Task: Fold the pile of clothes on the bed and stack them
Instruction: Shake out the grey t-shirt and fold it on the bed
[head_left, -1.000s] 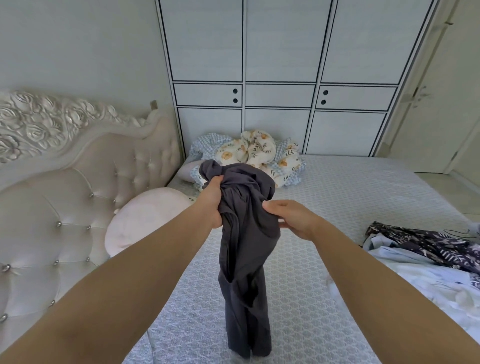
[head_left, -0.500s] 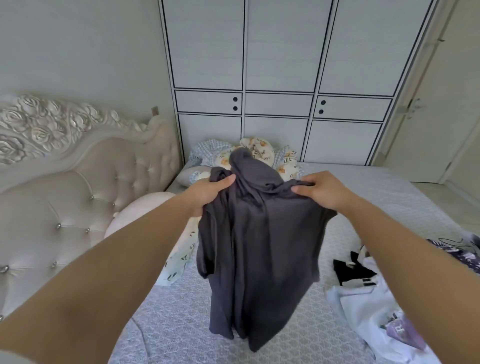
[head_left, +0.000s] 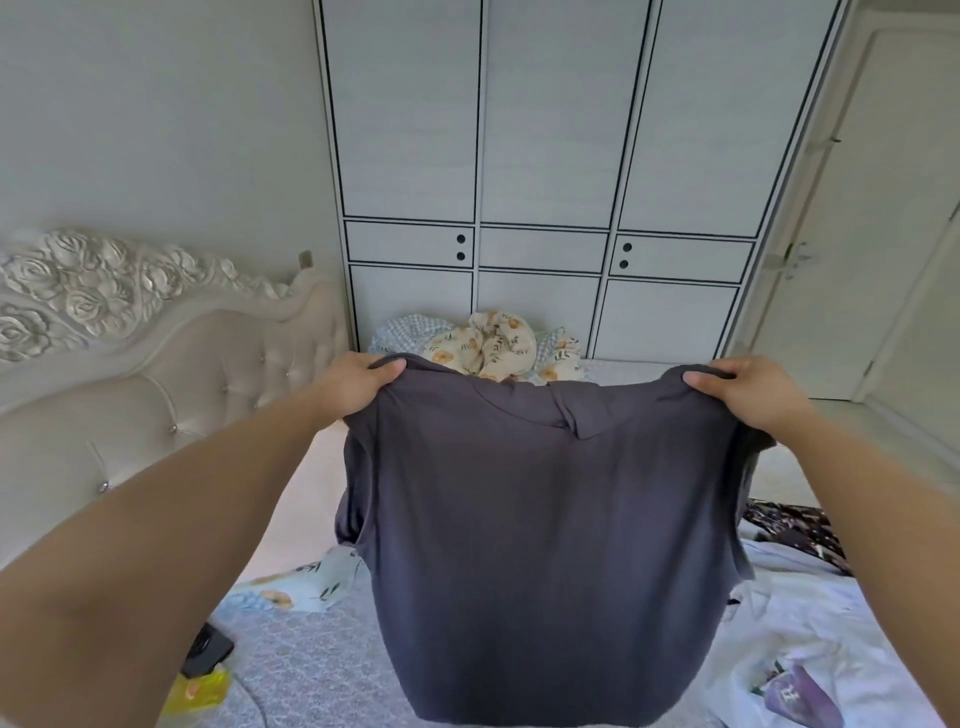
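A dark grey T-shirt (head_left: 545, 525) hangs spread out in the air above the bed (head_left: 322, 670), filling the middle of the head view. My left hand (head_left: 358, 387) grips its left shoulder and my right hand (head_left: 743, 392) grips its right shoulder, arms stretched forward and apart. The shirt's hem hangs near the bottom edge of the view. A pile of clothes lies on the bed at the lower right: a white garment with a purple print (head_left: 795, 675) and a dark patterned one (head_left: 795, 530). The shirt hides much of the bed.
A tufted cream headboard (head_left: 156, 374) runs along the left. A floral quilt bundle (head_left: 493, 345) lies at the far end before a white wardrobe (head_left: 545, 182). A floral cloth (head_left: 311, 582), a dark object (head_left: 208, 649) and a yellow packet (head_left: 197, 691) lie lower left. A door (head_left: 893, 234) stands right.
My hands moved apart and up, opening the bunched grey shirt out flat from its shoulders. The view tilted up, and more of the wardrobe shows.
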